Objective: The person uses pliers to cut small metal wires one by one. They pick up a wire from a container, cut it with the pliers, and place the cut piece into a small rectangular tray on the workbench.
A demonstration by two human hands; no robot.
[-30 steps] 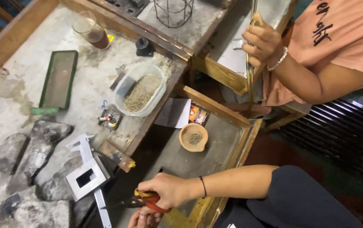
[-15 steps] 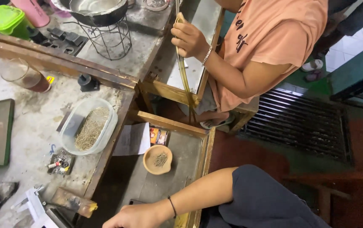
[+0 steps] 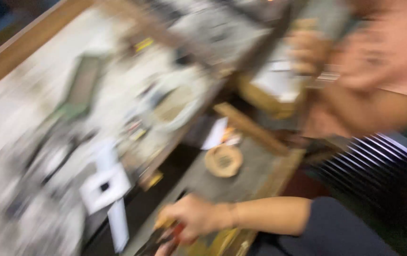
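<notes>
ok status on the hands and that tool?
Right hand gripping red-handled tool at the drawer edge. Left hand not seen. Small round bowl nearby. Frame blurred.

Blurred: right hand grips red-handled tool over drawer.

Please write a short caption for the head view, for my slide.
Blurred view: a right hand grips a red-handled tool above a grey workbench drawer holding a small round tan bowl.
</notes>
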